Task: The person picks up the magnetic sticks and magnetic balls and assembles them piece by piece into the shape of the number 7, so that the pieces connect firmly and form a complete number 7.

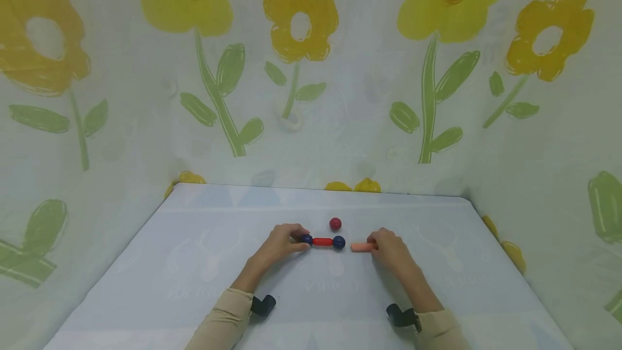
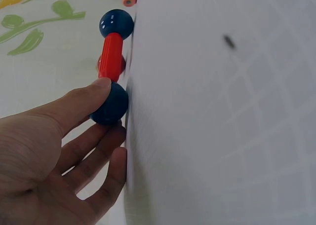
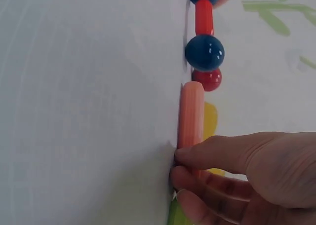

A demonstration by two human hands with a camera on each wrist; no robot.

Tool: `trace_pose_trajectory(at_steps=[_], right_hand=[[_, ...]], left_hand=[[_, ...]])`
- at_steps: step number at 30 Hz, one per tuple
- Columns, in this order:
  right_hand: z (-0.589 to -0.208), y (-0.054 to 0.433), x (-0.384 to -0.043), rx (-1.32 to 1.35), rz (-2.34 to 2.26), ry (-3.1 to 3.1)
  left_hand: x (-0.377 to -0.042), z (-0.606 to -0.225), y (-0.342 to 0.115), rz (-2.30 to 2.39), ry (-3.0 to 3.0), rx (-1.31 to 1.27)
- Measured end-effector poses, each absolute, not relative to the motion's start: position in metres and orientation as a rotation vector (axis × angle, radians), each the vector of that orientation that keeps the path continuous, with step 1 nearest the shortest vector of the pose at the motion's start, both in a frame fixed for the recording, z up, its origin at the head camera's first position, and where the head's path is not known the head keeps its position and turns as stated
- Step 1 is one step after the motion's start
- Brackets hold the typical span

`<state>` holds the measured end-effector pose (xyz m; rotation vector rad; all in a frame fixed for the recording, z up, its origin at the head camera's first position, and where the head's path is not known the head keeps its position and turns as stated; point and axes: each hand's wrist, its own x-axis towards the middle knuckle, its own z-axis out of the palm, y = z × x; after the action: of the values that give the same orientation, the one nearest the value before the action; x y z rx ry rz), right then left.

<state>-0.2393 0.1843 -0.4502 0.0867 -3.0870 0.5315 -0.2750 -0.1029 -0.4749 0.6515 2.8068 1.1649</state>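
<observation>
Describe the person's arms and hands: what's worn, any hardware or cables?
Left hand and right hand: no gloves, no rings visible. Left sleeve and right sleeve: plain beige, wrinkled fabric. By the cuffs, a black elbow-shaped device on the left arm and a similar one on the right. No cables or markings visible.

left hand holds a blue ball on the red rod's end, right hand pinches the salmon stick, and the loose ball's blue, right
No: the loose ball is red, per the head view. The left hand does hold a blue ball, the right hand the salmon stick.
</observation>
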Motion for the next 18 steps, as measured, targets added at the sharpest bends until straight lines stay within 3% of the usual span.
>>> trace_pose_trajectory(at_steps=[18], right_hand=[[-0.4478,0.1950,-0.2382,0.133,0.531,-3.090]], left_hand=[[-0.2744,-0.4734,-0.1025,1.172,2.797,0.634]])
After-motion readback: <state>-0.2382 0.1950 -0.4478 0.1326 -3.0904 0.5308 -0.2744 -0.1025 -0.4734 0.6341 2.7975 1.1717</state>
